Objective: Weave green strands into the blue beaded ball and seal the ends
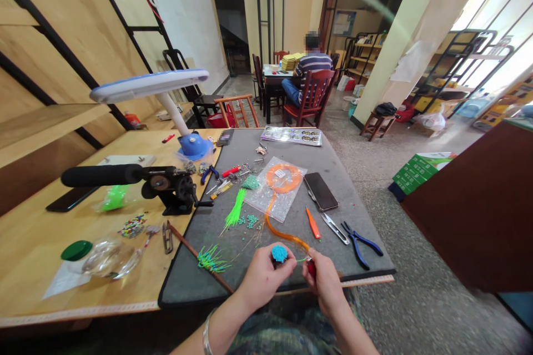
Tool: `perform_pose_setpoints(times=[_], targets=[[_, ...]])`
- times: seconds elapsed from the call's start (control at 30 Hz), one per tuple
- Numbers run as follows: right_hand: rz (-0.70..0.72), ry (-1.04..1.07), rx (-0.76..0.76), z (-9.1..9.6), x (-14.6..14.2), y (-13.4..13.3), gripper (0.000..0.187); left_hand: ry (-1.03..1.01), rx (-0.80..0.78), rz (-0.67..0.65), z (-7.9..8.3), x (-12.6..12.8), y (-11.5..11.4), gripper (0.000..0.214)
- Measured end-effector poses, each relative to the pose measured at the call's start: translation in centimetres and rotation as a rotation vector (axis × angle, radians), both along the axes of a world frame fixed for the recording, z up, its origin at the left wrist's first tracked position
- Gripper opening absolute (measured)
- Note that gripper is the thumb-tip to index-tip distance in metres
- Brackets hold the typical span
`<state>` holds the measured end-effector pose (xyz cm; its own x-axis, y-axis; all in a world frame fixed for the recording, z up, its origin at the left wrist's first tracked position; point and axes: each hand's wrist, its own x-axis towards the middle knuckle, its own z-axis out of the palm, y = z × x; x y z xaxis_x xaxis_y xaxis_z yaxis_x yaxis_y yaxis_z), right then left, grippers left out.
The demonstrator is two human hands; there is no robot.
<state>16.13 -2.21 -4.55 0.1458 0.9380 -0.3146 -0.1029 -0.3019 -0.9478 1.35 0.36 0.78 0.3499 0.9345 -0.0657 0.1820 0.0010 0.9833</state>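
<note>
My left hand (263, 274) is closed around a small turquoise beaded ball (279, 253), held just above the near edge of the grey felt mat (353, 222). My right hand (323, 280) is closed on a red-handled tool (311, 268), its tip close to the ball. An orange cord (283, 233) curves from a coil in a clear plastic bag (280, 186) down to my hands. Green strands (236, 208) and loose turquoise beads (250, 221) lie on the mat in front of me.
A phone (320, 191), an orange cutter (313, 223), snips (335, 228) and blue-handled pliers (360, 241) lie right of centre. A black winder (172, 186), a blue desk lamp (194, 144) and a thin wooden stick (200, 258) stand left. A person sits at a far table (310, 69).
</note>
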Motion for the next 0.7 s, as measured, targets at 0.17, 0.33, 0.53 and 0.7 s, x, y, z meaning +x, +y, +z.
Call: perform_pose_setpoints(times=[0.17, 0.33, 0.53, 0.7], targets=[[0.021, 0.005, 0.001, 0.1, -0.2, 0.0, 0.055, -0.016, -0.02, 0.009, 0.0, 0.0, 0.0, 0.012], [0.003, -0.097, 0.023, -0.1, 0.3, 0.1, 0.058, -0.067, -0.062, -0.015, 0.1, -0.1, 0.1, 0.015], [-0.086, -0.783, 0.229, 0.0, 4.9, 0.4, 0.051, -0.153, -0.17, -0.028, 1.0, -0.6, -0.1, 0.018], [-0.069, -1.287, 0.295, -1.7, 8.4, 0.9, 0.042, -0.221, -0.264, -0.033, 1.8, -1.3, -0.7, 0.02]])
